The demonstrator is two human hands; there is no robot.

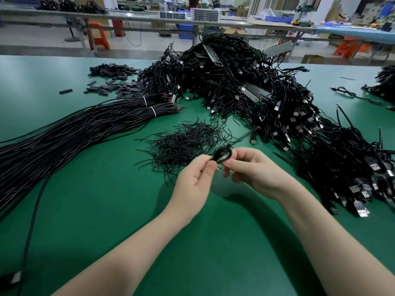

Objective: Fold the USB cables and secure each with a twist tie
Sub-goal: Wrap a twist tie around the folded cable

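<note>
Far left: long bundles of black cable (64, 133), glossy, round, bound with 2 white ties. Centre: loose heap of thin, wiry twist ties (183, 142) on the green mat (106, 199).

Left hand (195, 178) pinches the near side of a small folded cable coil (222, 155), held just above the mat. Right hand (254, 169) pinches its other side, fingers curled; the cable's tail runs up-right toward a plug (253, 138).

Risk: springy cable may uncoil if either pinch loosens; the trailing tail could snag.

Right: a tangled pile of USB cables (245, 86) with boxy metal-tipped plugs.
</note>
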